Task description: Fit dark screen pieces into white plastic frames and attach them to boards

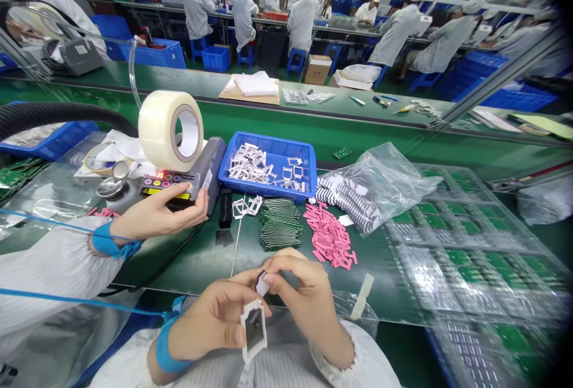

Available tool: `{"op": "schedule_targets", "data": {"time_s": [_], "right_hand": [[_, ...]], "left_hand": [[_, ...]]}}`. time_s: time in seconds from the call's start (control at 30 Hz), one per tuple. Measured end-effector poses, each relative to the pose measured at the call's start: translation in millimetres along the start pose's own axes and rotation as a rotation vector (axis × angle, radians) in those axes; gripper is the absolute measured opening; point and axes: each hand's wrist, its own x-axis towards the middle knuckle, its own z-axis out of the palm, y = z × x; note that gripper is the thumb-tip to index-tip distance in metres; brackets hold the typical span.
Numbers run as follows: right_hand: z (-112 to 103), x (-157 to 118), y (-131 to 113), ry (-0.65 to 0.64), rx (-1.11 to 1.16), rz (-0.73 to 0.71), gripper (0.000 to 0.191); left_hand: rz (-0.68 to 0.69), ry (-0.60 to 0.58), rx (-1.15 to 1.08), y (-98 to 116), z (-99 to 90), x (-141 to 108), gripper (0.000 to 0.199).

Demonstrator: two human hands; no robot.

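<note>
White frame (pixel 253 331) is gripped by the left hand (pixel 215 316), and a small tab (pixel 262 284) is pinched narrowly between fingers (pixel 286 265) of the right hand (pixel 308 301).

Count: 1 left hand (pixel 215 319), 1 right hand (pixel 304 298), 1 held frame (pixel 253 331), 2 loose frames (pixel 247 206), 1 co-worker's hand (pixel 156 215), 1 tape roll (pixel 156 131), 1 blue tray (pixel 268 138), 1 plastic bag (pixel 380 191).

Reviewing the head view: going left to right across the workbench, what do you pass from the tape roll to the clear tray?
Clear tape roll → loose white frames → stack of green strips → pink strips → clear plastic tray of green circuit boards
</note>
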Motion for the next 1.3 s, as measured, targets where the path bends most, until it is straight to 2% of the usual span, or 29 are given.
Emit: {"op": "schedule_targets", "data": {"time_s": [0.1, 0.17, 0.27, 0.4, 0.47, 0.6, 0.7, 0.77, 0.83, 0.9, 0.93, 1.0, 1.07, 1.13, 1.23, 1.3], "right_hand": [[-0.2, -1.0, -0.8, 0.020, -0.142, -0.156, 0.014], [0.9, -2.2, -0.9, 0.053, -0.152, -0.135, 0.014], [3.5, -3.6, 0.5, 0.038, -0.122, -0.107, 0.025], [9.3, -5.4, 4.9, 0.042, -0.162, -0.281, 0.040], [12.7, -6.4, 6.1, 0.080, -0.165, -0.298, 0.038], [12.7, -8.1, 0.6, 0.141, -0.181, -0.165, 0.015], [3.7, -11.6, -3.8, 0.183, -0.148, -0.096, 0.012], [-1.9, -16.5, 1.0, 0.106, -0.069, -0.013, 0.010], [-3.5, -23.2, 13.8, -0.091, -0.096, 0.083, 0.013], [-1.3, -30.2, 29.6, -0.246, -0.238, 0.134, 0.015], [0.2, -32.9, 36.2, -0.277, -0.312, 0.138, 0.015], [1.2, -35.0, 42.5, -0.246, -0.336, 0.134, 0.013], [-1.9, -31.7, 38.9, -0.216, -0.142, 0.155, 0.021], [-7.1, -24.1, 29.5, -0.226, 0.155, 0.178, 0.032], [-10.6, -12.5, 17.0, -0.355, 0.491, 0.202, 0.039], [-8.0, -8.5, 13.2, -0.425, 0.627, 0.210, 0.038]], "left_hand": [[-0.009, 0.018, -0.008, -1.2, -0.4, 1.3, 0.042], [-0.012, 0.021, -0.014, -1.7, -0.7, 1.7, 0.043], [-0.008, 0.032, -0.015, -2.6, -1.2, 1.3, 0.043], [0.002, 0.054, -0.064, -5.7, -1.2, 0.0, 0.042], [0.001, 0.076, -0.096, -7.2, -0.6, -0.3, 0.039], [0.011, 0.141, -0.173, -7.5, -1.5, 0.2, 0.038], [0.077, 0.241, -0.250, -5.6, -8.8, 0.0, 0.038], [0.155, 0.312, -0.276, -4.4, -16.6, -1.7, 0.038], [0.201, 0.344, -0.292, -3.8, -24.0, -4.6, 0.035], [0.188, 0.317, -0.335, -4.3, -28.3, -7.6, 0.035], [0.166, 0.280, -0.368, -4.8, -28.8, -8.7, 0.035], [0.109, 0.173, -0.452, -6.1, -26.7, -9.2, 0.034], [0.055, 0.047, -0.536, -7.1, -21.3, -7.1, 0.032], [0.013, -0.061, -0.588, -7.1, -14.5, -3.0, 0.031], [-0.046, -0.165, -0.615, -6.1, -4.8, 4.3, 0.033], [-0.085, -0.175, -0.626, -6.1, -0.1, 8.0, 0.035]]}}
